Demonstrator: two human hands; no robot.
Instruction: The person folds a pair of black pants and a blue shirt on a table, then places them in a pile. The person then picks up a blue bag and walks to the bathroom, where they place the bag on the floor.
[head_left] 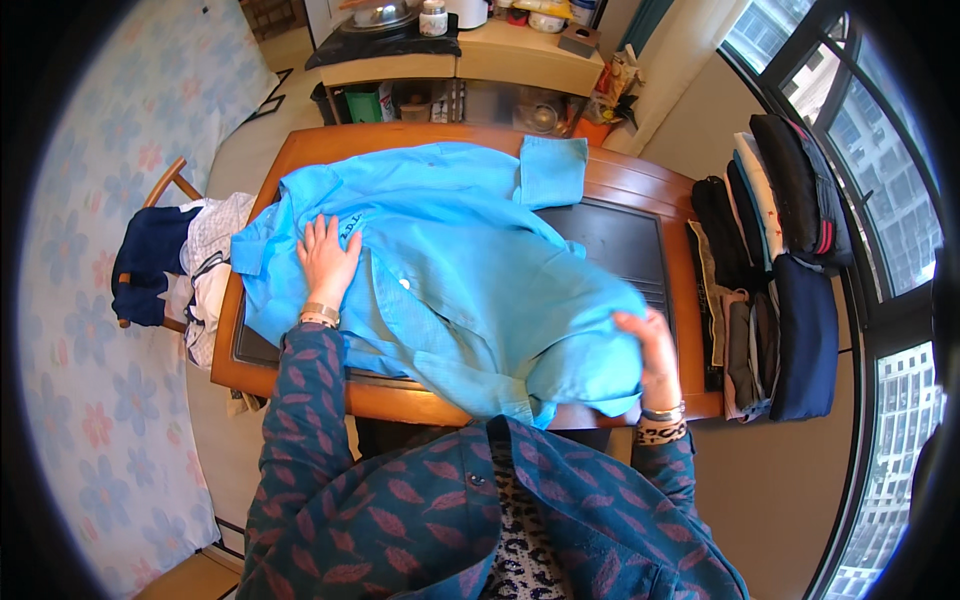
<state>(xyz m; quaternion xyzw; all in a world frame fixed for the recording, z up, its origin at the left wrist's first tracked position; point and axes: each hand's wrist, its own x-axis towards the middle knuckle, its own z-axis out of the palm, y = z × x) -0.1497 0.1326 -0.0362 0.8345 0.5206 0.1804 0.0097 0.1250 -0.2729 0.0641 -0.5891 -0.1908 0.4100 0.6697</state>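
Note:
A light blue button-up shirt (455,235) lies spread across a wooden table, its collar toward the left and one sleeve (553,170) reaching to the far side. My left hand (329,262) rests flat on the shirt's chest, fingers spread, beside some dark lettering. At the right, my right hand (655,358) grips the bottom part of the shirt, which is bunched and lifted near the table's front edge. The thumb shows on the cloth; the other fingers are partly hidden and a little blurred.
The table (690,300) has a wooden rim and dark inset panel. Stacked folded clothes (790,290) stand at its right by the window. A chair draped with clothes (165,255) is at the left. A cluttered sideboard (520,60) stands behind.

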